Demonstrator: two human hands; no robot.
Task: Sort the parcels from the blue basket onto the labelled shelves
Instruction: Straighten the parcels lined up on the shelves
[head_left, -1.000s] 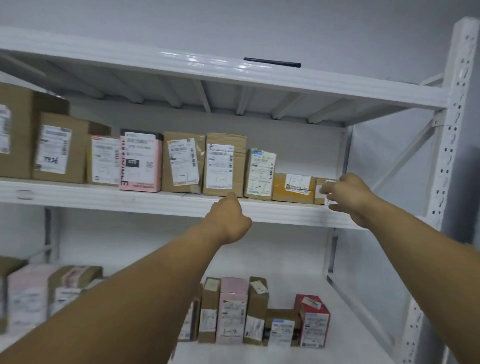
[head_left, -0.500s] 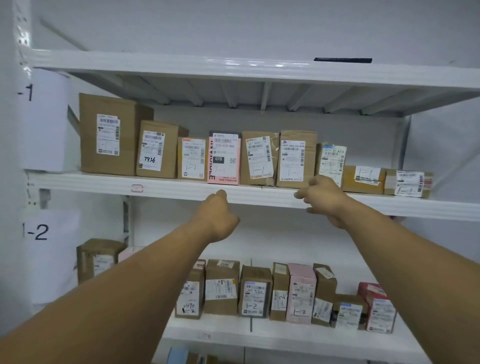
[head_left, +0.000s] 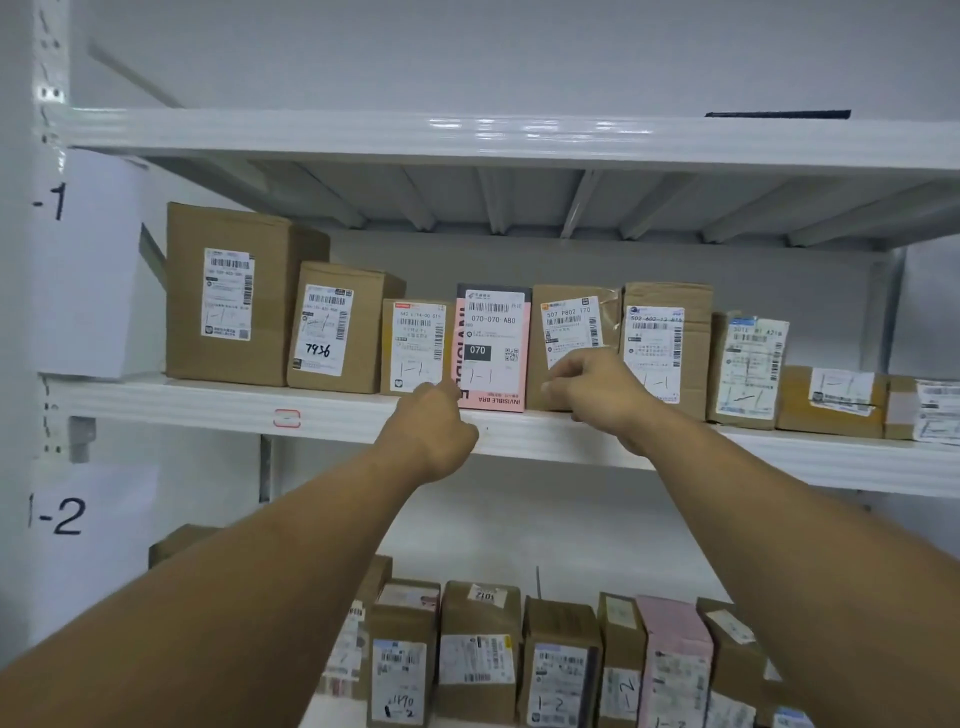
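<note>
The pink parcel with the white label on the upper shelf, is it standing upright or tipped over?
Upright. The pink parcel with the white label stands on its narrow end on the white upper shelf, its edges vertical.

Left hand (head_left: 431, 428): loose fist, arm stretched toward 1 o'clock.
Right hand (head_left: 597, 387): fingers curled, arm stretched toward 11 o'clock.

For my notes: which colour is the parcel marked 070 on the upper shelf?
Pink, with a black top edge; the head view shows it.
</note>
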